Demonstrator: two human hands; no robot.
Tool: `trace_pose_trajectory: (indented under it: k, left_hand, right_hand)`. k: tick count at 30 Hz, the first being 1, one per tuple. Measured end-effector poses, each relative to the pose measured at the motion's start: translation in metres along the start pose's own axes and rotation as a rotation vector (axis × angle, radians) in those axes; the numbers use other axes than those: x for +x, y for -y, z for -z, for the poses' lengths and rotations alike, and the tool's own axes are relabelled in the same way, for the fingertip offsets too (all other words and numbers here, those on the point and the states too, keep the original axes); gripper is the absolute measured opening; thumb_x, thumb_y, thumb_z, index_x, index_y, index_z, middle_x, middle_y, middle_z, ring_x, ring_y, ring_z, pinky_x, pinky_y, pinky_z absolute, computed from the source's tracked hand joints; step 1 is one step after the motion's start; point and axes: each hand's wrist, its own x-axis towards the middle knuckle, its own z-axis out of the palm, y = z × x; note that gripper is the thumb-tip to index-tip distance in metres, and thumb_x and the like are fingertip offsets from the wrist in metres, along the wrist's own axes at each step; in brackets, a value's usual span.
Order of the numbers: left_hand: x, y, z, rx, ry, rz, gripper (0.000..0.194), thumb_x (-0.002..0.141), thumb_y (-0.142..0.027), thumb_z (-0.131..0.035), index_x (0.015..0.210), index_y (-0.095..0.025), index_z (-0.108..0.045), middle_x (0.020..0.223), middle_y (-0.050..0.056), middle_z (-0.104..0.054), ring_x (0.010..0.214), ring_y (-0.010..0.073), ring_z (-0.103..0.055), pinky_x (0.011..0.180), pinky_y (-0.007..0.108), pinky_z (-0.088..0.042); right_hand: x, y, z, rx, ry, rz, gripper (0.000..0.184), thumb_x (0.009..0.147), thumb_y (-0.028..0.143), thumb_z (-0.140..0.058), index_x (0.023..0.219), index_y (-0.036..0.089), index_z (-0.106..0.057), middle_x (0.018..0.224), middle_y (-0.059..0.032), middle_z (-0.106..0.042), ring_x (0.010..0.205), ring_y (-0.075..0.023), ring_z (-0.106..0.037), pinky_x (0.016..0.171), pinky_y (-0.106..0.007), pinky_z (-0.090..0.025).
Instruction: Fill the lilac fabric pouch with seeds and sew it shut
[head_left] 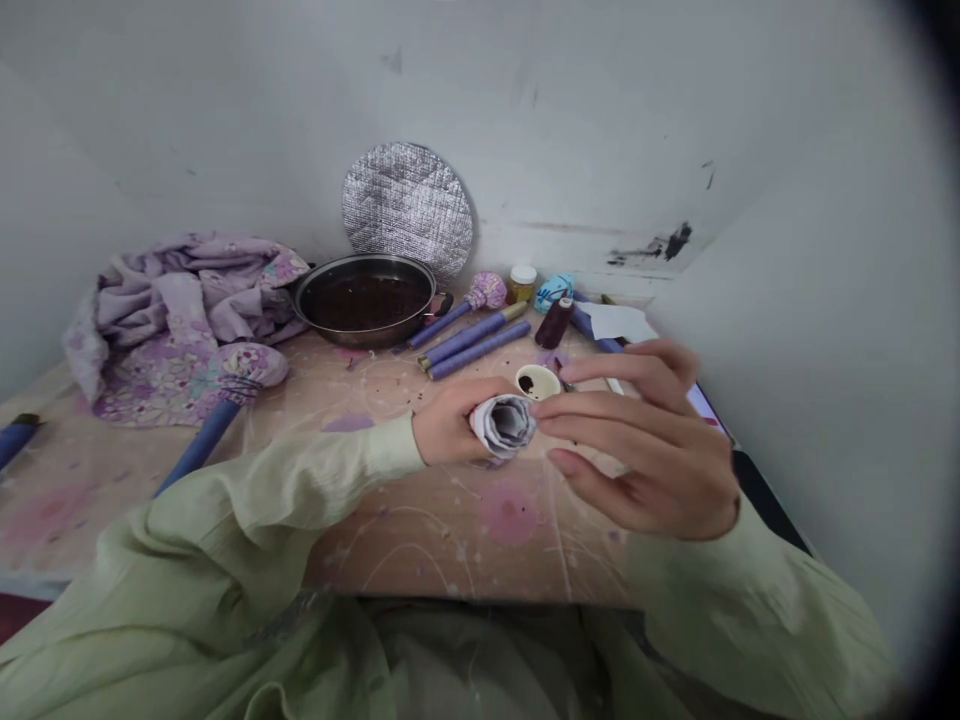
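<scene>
My left hand is closed around an upright hollow roll of what looks like pale, layered paper or cloth, its open end facing me. Just right of it is my right hand, with fingers apart and one fingertip at or very near the roll's rim. I see nothing held in those fingers. Behind the roll sits a small white dish with dark grains inside, partly covered by my right fingers. A dark spool of thread leans beyond the dish.
Blue-wrapped sticks lie behind my left hand, near a yellow jar and a blue cloth-covered knob. A wide pan holds dark contents. Bundled floral cloth and a cloth-headed stick are at left. A wall stands behind.
</scene>
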Motion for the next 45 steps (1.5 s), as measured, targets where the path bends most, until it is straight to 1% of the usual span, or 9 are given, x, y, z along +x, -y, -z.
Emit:
trace_pose_trajectory:
  k: [6, 13, 18, 20, 27, 32, 36, 41, 45]
  left_hand:
    - [-0.004, 0.005, -0.001, -0.066, -0.146, -0.145, 0.021, 0.065, -0.022, -0.073, 0.080, -0.018, -0.058, 0.071, 0.002, -0.064, 0.064, 0.0113, -0.060, 0.063, 0.023, -0.048]
    - [-0.007, 0.019, -0.001, -0.046, -0.135, -0.081, 0.023, 0.064, -0.033, -0.075, 0.073, -0.019, -0.059, 0.059, 0.000, -0.059, 0.058, 0.0113, -0.057, 0.058, 0.025, -0.048]
    - [-0.010, 0.027, -0.002, -0.074, -0.142, -0.151, 0.019, 0.065, -0.020, -0.073, 0.079, -0.019, -0.059, 0.065, 0.000, -0.062, 0.060, 0.0107, -0.057, 0.060, 0.024, -0.048]
    - [-0.009, 0.027, -0.002, -0.075, -0.171, -0.084, 0.018, 0.065, -0.022, -0.072, 0.076, -0.018, -0.059, 0.066, 0.001, -0.062, 0.060, 0.0111, -0.057, 0.060, 0.025, -0.047]
    - [0.002, 0.038, -0.005, -0.121, -0.438, 0.373, 0.023, 0.069, -0.033, -0.067, 0.066, -0.015, -0.053, 0.062, -0.001, -0.055, 0.058, 0.0098, -0.051, 0.059, 0.024, -0.045]
    - [0.000, 0.062, -0.017, -0.355, -0.460, 0.425, 0.025, 0.075, -0.036, -0.062, 0.071, -0.015, -0.050, 0.055, -0.005, -0.050, 0.051, 0.0073, -0.046, 0.053, 0.022, -0.040]
    - [-0.004, 0.075, -0.027, -0.356, -0.436, 0.487, 0.028, 0.074, -0.039, -0.063, 0.073, -0.015, -0.050, 0.056, -0.005, -0.050, 0.051, 0.0066, -0.046, 0.054, 0.021, -0.039]
    - [-0.004, 0.084, -0.035, -0.410, -0.451, 0.505, 0.034, 0.074, -0.045, -0.063, 0.075, -0.015, -0.047, 0.056, -0.006, -0.048, 0.051, 0.0062, -0.045, 0.054, 0.021, -0.038]
    - [-0.003, 0.087, -0.035, -0.433, -0.472, 0.461, 0.036, 0.076, -0.049, -0.060, 0.075, -0.016, -0.045, 0.057, -0.006, -0.048, 0.051, 0.0065, -0.045, 0.054, 0.021, -0.038]
  right_hand:
    - [-0.013, -0.010, -0.006, 0.034, -0.231, -0.170, 0.011, 0.080, 0.017, -0.054, 0.085, 0.025, -0.058, 0.073, 0.0006, -0.067, 0.070, -0.0176, -0.061, 0.069, -0.039, -0.042]
    - [-0.022, -0.019, -0.022, 0.027, -0.098, -0.260, 0.015, 0.083, 0.023, -0.053, 0.067, 0.022, -0.055, 0.064, 0.0008, -0.064, 0.065, -0.0154, -0.059, 0.072, -0.037, -0.039]
    - [-0.030, -0.020, -0.042, 0.086, -0.011, -0.318, 0.007, 0.079, 0.021, -0.058, 0.072, 0.020, -0.056, 0.073, -0.0012, -0.065, 0.070, -0.0153, -0.058, 0.071, -0.035, -0.039]
    - [-0.034, -0.019, -0.050, 0.138, 0.019, -0.357, 0.003, 0.078, 0.021, -0.058, 0.075, 0.020, -0.057, 0.077, -0.0022, -0.065, 0.074, -0.0161, -0.058, 0.073, -0.036, -0.040]
    - [-0.047, -0.027, -0.078, 0.262, 0.056, -0.532, 0.006, 0.080, 0.020, -0.053, 0.077, 0.019, -0.058, 0.076, -0.0029, -0.062, 0.076, -0.0170, -0.056, 0.072, -0.033, -0.044]
    - [-0.056, -0.036, -0.096, 0.292, 0.063, -0.586, 0.007, 0.080, 0.020, -0.052, 0.077, 0.019, -0.058, 0.073, -0.0026, -0.061, 0.074, -0.0161, -0.055, 0.070, -0.032, -0.044]
    - [-0.061, -0.042, -0.102, 0.280, -0.054, -0.647, 0.009, 0.080, 0.023, -0.052, 0.076, 0.019, -0.058, 0.069, -0.0013, -0.059, 0.066, -0.0137, -0.053, 0.064, -0.029, -0.044]
    - [-0.075, -0.058, -0.107, 0.169, -0.164, -0.793, 0.010, 0.080, 0.027, -0.052, 0.076, 0.020, -0.059, 0.068, -0.0002, -0.057, 0.062, -0.0132, -0.051, 0.063, -0.029, -0.045]
    - [-0.099, -0.079, -0.111, 0.166, -0.102, -0.979, 0.020, 0.077, 0.034, -0.056, 0.089, 0.018, -0.061, 0.084, -0.0053, -0.062, 0.071, -0.0160, -0.054, 0.066, -0.032, -0.046]
